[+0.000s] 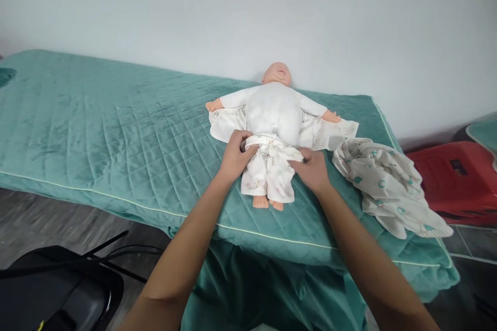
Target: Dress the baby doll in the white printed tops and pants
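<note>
A baby doll (274, 108) with a white cloth body lies on its back, arms spread and feet toward me. White patterned pants (267, 170) cover its legs, with the feet showing below the cuffs. At the waistband's left side, my left hand (237, 156) pinches the fabric between thumb and fingers. On the other side, my right hand (311, 168) grips the pants' edge and pulls it out a little. An opened white patterned top (324, 133) lies spread beneath the doll's arms and back.
The doll rests on a bed with a green quilted cover (135, 124), against a white wall. A crumpled patterned cloth (384, 181) lies at the right edge. Beyond it stands a red case (458, 178). A black chair-like object (58, 289) is at lower left.
</note>
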`<state>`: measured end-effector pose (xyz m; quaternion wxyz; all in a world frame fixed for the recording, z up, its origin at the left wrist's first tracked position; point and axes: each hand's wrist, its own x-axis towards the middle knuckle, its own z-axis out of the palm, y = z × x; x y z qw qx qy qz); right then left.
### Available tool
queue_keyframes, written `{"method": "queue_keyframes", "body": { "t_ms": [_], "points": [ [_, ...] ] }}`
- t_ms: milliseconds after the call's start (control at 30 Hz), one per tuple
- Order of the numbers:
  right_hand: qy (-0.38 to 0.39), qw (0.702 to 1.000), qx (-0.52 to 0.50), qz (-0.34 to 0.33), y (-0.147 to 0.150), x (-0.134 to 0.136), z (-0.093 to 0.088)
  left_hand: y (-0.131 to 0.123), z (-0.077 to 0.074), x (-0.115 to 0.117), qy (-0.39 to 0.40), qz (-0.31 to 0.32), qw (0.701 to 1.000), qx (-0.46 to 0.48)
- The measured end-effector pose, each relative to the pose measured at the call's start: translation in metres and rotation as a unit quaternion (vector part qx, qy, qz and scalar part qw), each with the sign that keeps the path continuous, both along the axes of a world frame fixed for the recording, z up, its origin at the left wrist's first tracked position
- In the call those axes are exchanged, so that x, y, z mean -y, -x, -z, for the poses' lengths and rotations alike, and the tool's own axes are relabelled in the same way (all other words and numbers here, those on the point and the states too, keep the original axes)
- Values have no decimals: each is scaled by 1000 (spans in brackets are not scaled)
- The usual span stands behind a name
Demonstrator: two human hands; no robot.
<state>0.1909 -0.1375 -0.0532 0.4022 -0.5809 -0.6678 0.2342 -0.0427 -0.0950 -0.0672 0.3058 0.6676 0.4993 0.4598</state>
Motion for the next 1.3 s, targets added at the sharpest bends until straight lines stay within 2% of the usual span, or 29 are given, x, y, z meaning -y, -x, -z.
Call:
{"method": "queue_keyframes", "body": {
  "t_ms": [100,200,333,500,633,700,867,1000,1100,1167,1300],
  "points": [
    [23,999,-2,-22,8,19,1,0,-3,-5,-19,-2,1000,-19],
    [32,999,-23,1,12,18,2,1,-7,1,-29,0,1000,-12],
    [36,999,-19,25,10,5,2,4,-8,33,-29,36,999,-23],
    [10,999,-19,49,9,2,2,11,2,77,-47,54,995,-63],
    [-1,998,-46,51,9,6,1,10,8,95,-105,136,978,-117],
    [6,998,-41,41,10,8,0,6,10,101,-141,143,964,-174],
    [21,999,-24,-2,9,29,-1,1,14,102,-202,74,949,-231],
    [55,994,27,-88,6,56,-9,8,15,92,-186,67,947,-255],
    [33,983,103,-148,8,71,-17,14,13,84,-160,73,948,-267],
    [-1,975,160,-151,12,76,-20,16,10,81,-146,83,947,-275],
    [-33,966,231,-109,24,80,-22,17,0,87,-112,102,946,-286]
  ]
}}
